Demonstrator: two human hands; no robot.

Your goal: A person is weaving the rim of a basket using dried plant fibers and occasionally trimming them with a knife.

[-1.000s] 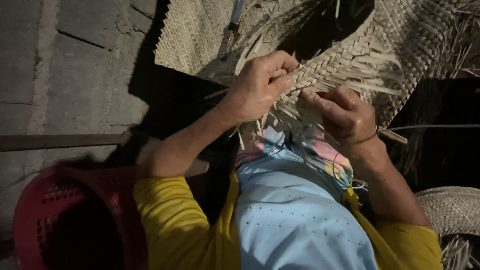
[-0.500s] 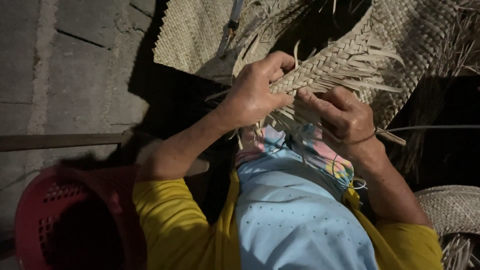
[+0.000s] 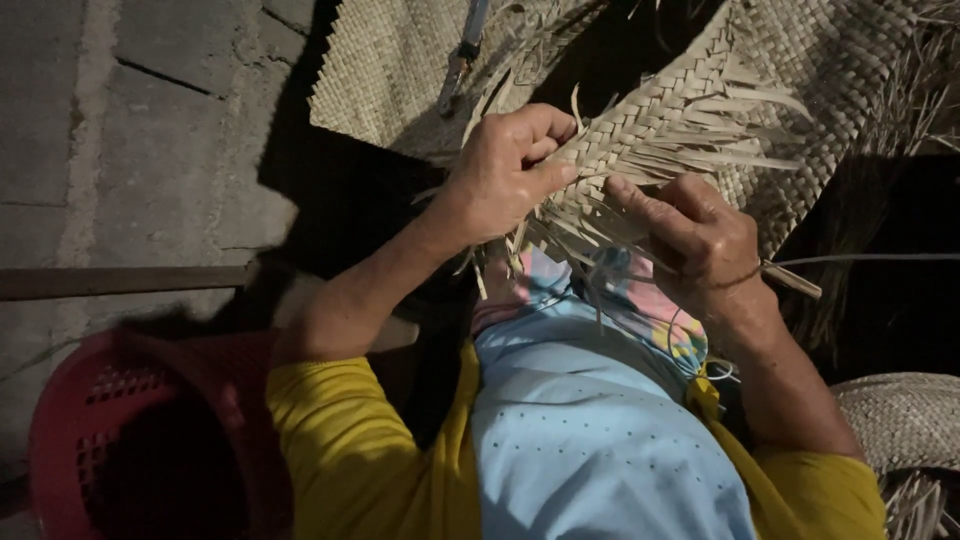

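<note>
Little moved: hands [image 3: 600,200] pinch mat edge [image 3: 640,120].

Mat-weaving workplace: woven mats [image 3: 400,60] on concrete floor [image 3: 120,150].

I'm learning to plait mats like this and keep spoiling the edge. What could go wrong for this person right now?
The left hand and right hand pinch the loose pale straw strips at the unfinished edge of the woven straw mat; a slackened grip might let the last plaits loosen. The thin dry strips could also snap or nick fingers. Deep shadow covers much of the work, so a mislaid strip may go unnoticed.
</note>
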